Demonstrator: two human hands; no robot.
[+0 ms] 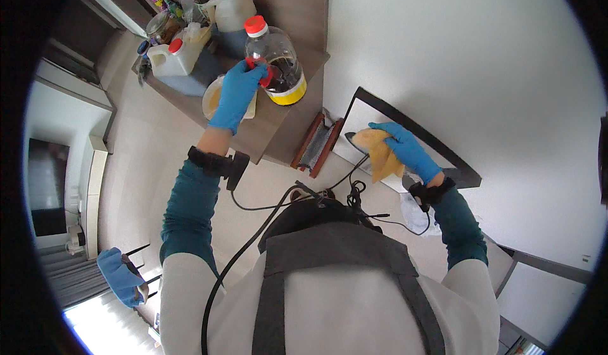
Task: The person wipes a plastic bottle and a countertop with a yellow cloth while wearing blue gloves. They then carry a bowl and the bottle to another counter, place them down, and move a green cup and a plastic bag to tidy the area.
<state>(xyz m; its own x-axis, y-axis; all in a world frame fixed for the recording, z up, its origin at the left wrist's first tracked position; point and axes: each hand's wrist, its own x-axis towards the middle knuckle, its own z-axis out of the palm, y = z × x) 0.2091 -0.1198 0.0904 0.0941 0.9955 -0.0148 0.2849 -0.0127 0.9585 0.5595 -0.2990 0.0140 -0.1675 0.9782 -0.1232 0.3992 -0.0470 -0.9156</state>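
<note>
My left hand (239,86), in a blue glove, grips the red handle (267,78) of a clear plastic jug (283,46). The jug has a red cap, a yellow band low down and dark contents. It stands on the corner of a wooden cabinet top (266,124). Under my left wrist, a pale round container (210,99) is partly covered. On the other side, my gloved right hand (411,150) holds a yellow cloth (384,158) in front of a black-framed panel (408,113), perhaps a mirror, which leans against the white wall.
Two white jugs with red caps, one nearer (173,67) and one behind (235,10), share the cabinet top with a glass jar (162,28). A reddish-brown folding object (317,141) stands beside the cabinet. Black cables (356,191) hang before me. A chair with blue fabric (121,276) is at left.
</note>
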